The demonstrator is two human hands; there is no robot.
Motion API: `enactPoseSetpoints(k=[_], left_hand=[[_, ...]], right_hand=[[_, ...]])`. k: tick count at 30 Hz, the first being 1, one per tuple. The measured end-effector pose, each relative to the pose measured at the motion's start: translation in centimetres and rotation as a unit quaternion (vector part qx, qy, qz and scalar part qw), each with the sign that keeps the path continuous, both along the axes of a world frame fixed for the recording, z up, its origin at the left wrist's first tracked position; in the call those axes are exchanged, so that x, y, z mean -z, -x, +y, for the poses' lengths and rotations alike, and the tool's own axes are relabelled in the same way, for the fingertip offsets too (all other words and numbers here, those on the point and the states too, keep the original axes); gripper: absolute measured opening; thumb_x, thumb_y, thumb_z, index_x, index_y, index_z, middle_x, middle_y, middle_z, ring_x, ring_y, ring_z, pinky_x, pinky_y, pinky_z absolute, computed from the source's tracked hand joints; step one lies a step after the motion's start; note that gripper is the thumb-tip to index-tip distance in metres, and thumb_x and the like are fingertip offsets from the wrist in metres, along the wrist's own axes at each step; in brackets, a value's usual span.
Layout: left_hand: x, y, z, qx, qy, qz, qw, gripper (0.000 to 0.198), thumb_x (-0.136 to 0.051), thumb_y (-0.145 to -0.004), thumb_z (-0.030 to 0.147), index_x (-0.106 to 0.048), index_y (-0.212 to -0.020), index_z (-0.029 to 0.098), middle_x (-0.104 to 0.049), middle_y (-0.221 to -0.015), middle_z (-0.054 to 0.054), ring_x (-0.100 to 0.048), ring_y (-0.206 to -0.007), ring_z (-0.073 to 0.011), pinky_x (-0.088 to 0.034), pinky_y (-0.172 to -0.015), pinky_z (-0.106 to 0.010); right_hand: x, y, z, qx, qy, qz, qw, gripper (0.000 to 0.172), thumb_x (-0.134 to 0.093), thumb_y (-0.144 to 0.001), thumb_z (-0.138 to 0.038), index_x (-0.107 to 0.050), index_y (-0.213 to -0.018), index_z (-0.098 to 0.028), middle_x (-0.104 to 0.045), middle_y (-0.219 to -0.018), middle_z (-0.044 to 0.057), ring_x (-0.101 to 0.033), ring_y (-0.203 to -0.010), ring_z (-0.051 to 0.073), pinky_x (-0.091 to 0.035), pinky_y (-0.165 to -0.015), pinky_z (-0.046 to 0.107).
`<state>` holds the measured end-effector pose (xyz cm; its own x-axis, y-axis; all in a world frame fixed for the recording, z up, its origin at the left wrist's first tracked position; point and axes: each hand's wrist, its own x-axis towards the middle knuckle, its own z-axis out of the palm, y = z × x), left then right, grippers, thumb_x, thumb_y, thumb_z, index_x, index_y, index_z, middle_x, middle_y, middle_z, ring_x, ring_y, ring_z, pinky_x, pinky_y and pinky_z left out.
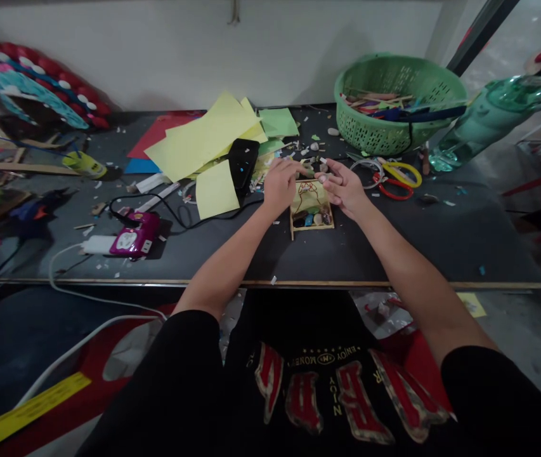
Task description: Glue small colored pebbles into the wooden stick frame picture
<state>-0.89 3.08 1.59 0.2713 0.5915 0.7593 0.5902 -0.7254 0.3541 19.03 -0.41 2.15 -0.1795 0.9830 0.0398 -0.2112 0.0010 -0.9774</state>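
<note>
the left hand [283, 184], fingers bent, hangs by the far left corner of a rectangular, yellow-backed wooden tray [309, 204]; i cannot tell if it grips anything. the tray lies bodyward between both hands, long axis pointing away from the body. the right hand [344, 187], equally near, seems to pinch a small pale pebble [322, 179]. rightward, yellow-handled scissors [417, 174] and a green perforated plastic basket [370, 130] sit apart.
</note>
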Motion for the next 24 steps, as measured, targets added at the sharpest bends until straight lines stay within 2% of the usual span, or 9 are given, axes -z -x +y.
enactPoseSetpoints(k=[3, 5, 9, 12, 15, 17, 20, 24], left_hand=[[0.6, 0.7, 0.1, -0.021, 0.026, -0.003, 0.999, 0.042, -0.041, -0.097, 0.024, -0.056, -0.058, 0.021, -0.059, -0.057, -0.003, -0.057, -0.063, -0.0163, -0.045, -0.062, -0.033], [0.9, 1.0, 0.1, -0.030, 0.050, -0.015, 0.998, 0.046, -0.039, -0.099, 0.032, -0.056, -0.058, 0.021, -0.054, -0.053, -0.002, -0.052, -0.055, -0.0143, -0.041, -0.056, -0.031], [1.0, 1.0, 0.0, -0.063, 0.065, -0.032, 0.995, 0.055, -0.031, -0.103, 0.046, -0.058, -0.063, 0.020, -0.057, -0.055, -0.002, -0.052, -0.052, -0.0130, -0.040, -0.057, -0.029], [0.5, 0.7, -0.1, -0.060, 0.029, -0.020, 0.998, 0.049, -0.032, -0.104, 0.048, -0.068, -0.087, 0.020, -0.068, -0.073, -0.005, -0.060, -0.064, -0.0137, -0.047, -0.065, -0.029], [0.0, 0.3, -0.6, -0.008, -0.020, 0.048, 0.999, 0.039, -0.038, -0.102, 0.043, -0.065, -0.118, 0.019, -0.072, -0.108, -0.011, -0.067, -0.101, -0.0188, -0.051, -0.091, -0.035], [-0.2, 0.1, -0.9, 0.038, -0.031, 0.110, 0.993, 0.036, -0.042, -0.101, 0.039, -0.064, -0.122, 0.020, -0.069, -0.120, -0.012, -0.064, -0.115, -0.0227, -0.049, -0.099, -0.041], [-0.2, 0.0, -1.1, 0.085, -0.032, 0.169, 0.981, 0.034, -0.045, -0.099, 0.035, -0.066, -0.123, 0.022, -0.070, -0.121, -0.011, -0.066, -0.114, -0.0238, -0.051, -0.097, -0.043], [0.1, 0.2, -0.7, 0.094, -0.067, 0.185, 0.976, 0.035, -0.047, -0.098, 0.035, -0.068, -0.121, 0.020, -0.073, -0.115, -0.010, -0.069, -0.106, -0.0231, -0.055, -0.091, -0.040]], right_hand=[[0.0, 0.1, -0.2, -0.012, -0.004, -0.024, 1.000, 0.092, -0.089, -0.055, -0.055, -0.049, -0.134, -0.029, -0.072, -0.117, 0.006, -0.064, -0.070, 0.012, -0.037, -0.039, 0.020], [0.0, 0.2, -0.4, -0.020, -0.003, -0.034, 0.999, 0.092, -0.088, -0.056, -0.055, -0.049, -0.135, -0.030, -0.072, -0.117, 0.006, -0.064, -0.070, 0.012, -0.038, -0.039, 0.020], [0.0, 0.2, -0.5, -0.027, 0.002, -0.037, 0.999, 0.091, -0.089, -0.056, -0.051, -0.049, -0.135, -0.031, -0.073, -0.116, 0.006, -0.065, -0.071, 0.014, -0.037, -0.038, 0.019], [0.1, 0.2, -0.4, -0.020, -0.007, -0.043, 0.999, 0.092, -0.088, -0.057, -0.050, -0.047, -0.137, -0.030, -0.072, -0.117, 0.007, -0.069, -0.078, 0.017, -0.040, -0.038, 0.019], [0.3, 0.3, -0.2, -0.002, -0.026, -0.064, 0.998, 0.095, -0.088, -0.056, -0.051, -0.046, -0.139, -0.030, -0.071, -0.119, 0.008, -0.071, -0.090, 0.022, -0.049, -0.045, 0.022], [0.3, 0.3, -0.2, 0.012, -0.045, -0.081, 0.996, 0.096, -0.089, -0.054, -0.051, -0.047, -0.137, -0.028, -0.071, -0.119, 0.008, -0.071, -0.099, 0.026, -0.055, -0.053, 0.026], [0.1, 0.3, -0.1, 0.026, -0.064, -0.104, 0.992, 0.093, -0.089, -0.051, -0.051, -0.051, -0.131, -0.024, -0.071, -0.116, 0.009, -0.069, -0.108, 0.030, -0.061, -0.070, 0.034], [0.1, 0.4, -0.1, 0.047, -0.071, -0.107, 0.991, 0.090, -0.091, -0.049, -0.046, -0.054, -0.127, -0.022, -0.073, -0.108, 0.008, -0.069, -0.108, 0.031, -0.061, -0.084, 0.041]])
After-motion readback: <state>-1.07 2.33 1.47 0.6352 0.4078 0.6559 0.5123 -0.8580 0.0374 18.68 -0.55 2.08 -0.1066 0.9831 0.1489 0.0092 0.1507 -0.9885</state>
